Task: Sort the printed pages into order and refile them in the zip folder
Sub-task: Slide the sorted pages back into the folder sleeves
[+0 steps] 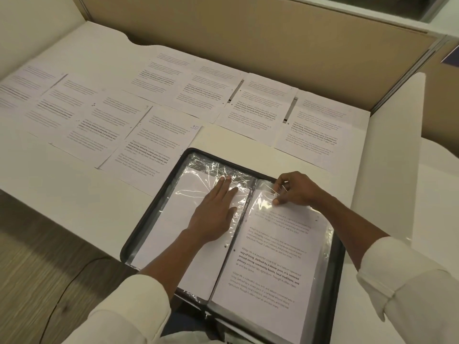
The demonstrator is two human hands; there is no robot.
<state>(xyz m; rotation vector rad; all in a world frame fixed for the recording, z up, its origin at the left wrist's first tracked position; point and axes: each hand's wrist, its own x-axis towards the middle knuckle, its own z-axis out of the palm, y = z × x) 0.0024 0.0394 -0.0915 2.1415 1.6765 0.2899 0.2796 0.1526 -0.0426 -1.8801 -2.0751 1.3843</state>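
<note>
A black zip folder (139,232) lies open at the desk's near edge, with clear plastic sleeves on both sides. My left hand (216,209) presses flat, fingers straight, on the left sleeve (188,187), which holds a blank-side sheet. My right hand (295,189) pinches the top edge of the right sleeve and the printed page (270,259) lying partly in it. Several loose printed pages are spread across the desk behind the folder; the nearest one (154,145) is marked "10" in pen.
The white desk (74,199) is fenced by a beige partition (273,45) at the back and a white side panel (392,157) on the right. A dark cable (64,289) runs over the wood-look floor at the lower left.
</note>
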